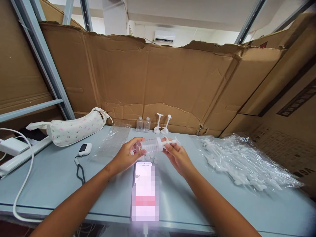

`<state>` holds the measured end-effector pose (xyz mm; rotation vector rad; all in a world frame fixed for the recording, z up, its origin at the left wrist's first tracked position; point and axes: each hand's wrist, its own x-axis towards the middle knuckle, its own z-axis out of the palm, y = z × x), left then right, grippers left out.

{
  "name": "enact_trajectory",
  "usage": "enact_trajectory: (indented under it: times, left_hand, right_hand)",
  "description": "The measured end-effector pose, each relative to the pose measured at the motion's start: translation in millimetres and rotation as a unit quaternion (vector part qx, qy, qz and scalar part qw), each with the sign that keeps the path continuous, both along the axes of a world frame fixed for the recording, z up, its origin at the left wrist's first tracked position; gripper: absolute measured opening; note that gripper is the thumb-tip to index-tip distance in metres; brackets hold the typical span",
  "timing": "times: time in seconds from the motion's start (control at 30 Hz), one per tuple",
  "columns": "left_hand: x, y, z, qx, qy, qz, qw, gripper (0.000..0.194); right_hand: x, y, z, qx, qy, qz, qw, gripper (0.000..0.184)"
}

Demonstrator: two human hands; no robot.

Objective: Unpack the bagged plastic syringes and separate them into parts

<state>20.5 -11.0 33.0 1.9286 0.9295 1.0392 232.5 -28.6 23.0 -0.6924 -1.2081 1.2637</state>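
My left hand (130,153) is wrapped round the body of a clear plastic pump bottle (151,145), which lies sideways in the air above the table. My right hand (176,154) has its fingers on the white pump head at the bottle's right end. Behind them, two small clear bottles (143,124) stand upright by the cardboard wall. Two white pump heads (161,124) stand beside those bottles on their round collars. Several small whitish pieces (150,158) lie on the table just under the held bottle, partly hidden by it.
A lit phone (145,194) lies in front of my hands. On the right is a clear bag (247,164) of white parts. A flat plastic bag (111,141), a floral pouch (76,130), a white device (85,149) and a power strip (27,154) are left. Cardboard (160,79) walls the back.
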Motion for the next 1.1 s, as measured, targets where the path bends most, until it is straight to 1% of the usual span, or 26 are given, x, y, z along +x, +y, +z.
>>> enact_trajectory:
  times: [0.07, 0.13, 0.17, 0.23, 0.33, 0.4, 0.47, 0.6, 0.67, 0.77, 0.83, 0.93, 1.0, 1.1]
  left_hand:
    - [4, 3, 0.6, -0.017, -0.028, 0.006, 0.999, 0.047]
    - [5, 8, 2.9, -0.029, -0.046, 0.036, 0.998, 0.054]
    - [5, 12, 5.0, -0.028, -0.049, 0.059, 0.997, 0.054]
    - [2, 22, 10.5, -0.007, -0.035, 0.113, 0.993, 0.048]
    - [-4, 43, 19.2, 0.060, 0.024, 0.176, 0.982, 0.038]
    - [-7, 60, 22.3, 0.103, 0.076, 0.197, 0.972, 0.037]
    - [-6, 77, 21.8, 0.133, 0.130, 0.212, 0.959, 0.037]
    - [2, 107, 13.2, 0.138, 0.213, 0.215, 0.943, 0.041]
    - [8, 117, 8.0, 0.139, 0.243, 0.213, 0.936, 0.045]
    - [16, 128, 1.2, 0.145, 0.261, 0.212, 0.930, 0.049]
    - [20, 132, -2.4, 0.145, 0.262, 0.210, 0.931, 0.050]
    - [25, 136, -6.9, 0.143, 0.256, 0.209, 0.933, 0.052]
    - [28, 136, -9.2, 0.140, 0.246, 0.213, 0.935, 0.057]
    - [33, 136, -12.0, 0.133, 0.229, 0.213, 0.940, 0.064]
  right_hand:
    - [6, 3, 2.9, 0.001, 0.017, -0.045, 0.999, 0.027]
    - [16, 8, 9.1, 0.016, 0.040, -0.103, 0.994, 0.030]
    - [23, 11, 13.0, 0.029, 0.049, -0.139, 0.989, 0.030]
    - [41, 20, 20.3, 0.064, 0.045, -0.218, 0.973, 0.031]
    - [72, 43, 23.7, 0.115, -0.027, -0.329, 0.937, 0.036]
    - [90, 65, 18.2, 0.134, -0.114, -0.380, 0.908, 0.042]
    - [103, 89, 7.4, 0.124, -0.213, -0.414, 0.876, 0.047]
    - [116, 129, -19.6, 0.079, -0.272, -0.429, 0.857, 0.047]
    - [117, 143, -31.4, 0.048, -0.304, -0.437, 0.845, 0.045]
    - [117, 157, -44.1, 0.002, -0.360, -0.437, 0.824, 0.041]
    - [115, 163, -49.0, -0.020, -0.402, -0.428, 0.809, 0.037]
    - [110, 168, -52.0, -0.039, -0.462, -0.412, 0.784, 0.032]
    - [106, 170, -51.7, -0.047, -0.491, -0.404, 0.770, 0.033]
    - [101, 169, -48.4, -0.046, -0.524, -0.383, 0.759, 0.038]
